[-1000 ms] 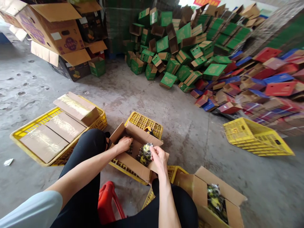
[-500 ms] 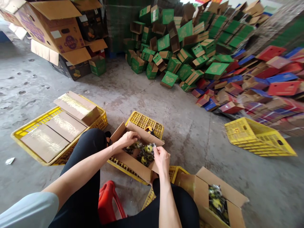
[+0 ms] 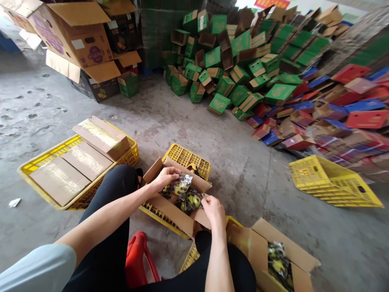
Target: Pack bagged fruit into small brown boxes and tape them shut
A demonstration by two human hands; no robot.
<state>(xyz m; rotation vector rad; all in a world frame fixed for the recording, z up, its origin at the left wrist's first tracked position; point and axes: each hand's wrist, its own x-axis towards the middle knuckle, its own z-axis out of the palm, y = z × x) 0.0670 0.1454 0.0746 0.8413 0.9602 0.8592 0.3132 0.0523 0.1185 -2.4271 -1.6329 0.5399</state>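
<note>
Over the carton [image 3: 170, 213], both grips pinch wrapped packets [image 3: 182, 186].

1. The open box [image 3: 170, 209] is plain brown corrugated cardboard with a matt finish.
2. The packets [image 3: 187, 194] inside it are wrapped in clear, glossy plastic film that crinkles and catches the light.
3. The crate [image 3: 188, 156] beneath the box is yellow moulded plastic with a perforated grid surface.
4. The sealed boxes [image 3: 86, 160] in the crate to the left are matt cardboard; a strip of shiny clear tape runs along each top.
5. The floor [image 3: 237, 170] is bare grey concrete, rough, stained and pitted.
6. The green cartons [image 3: 219, 103] are printed cardboard with brown, unprinted insides.
7. The stool [image 3: 141, 257] is smooth red plastic.
</note>
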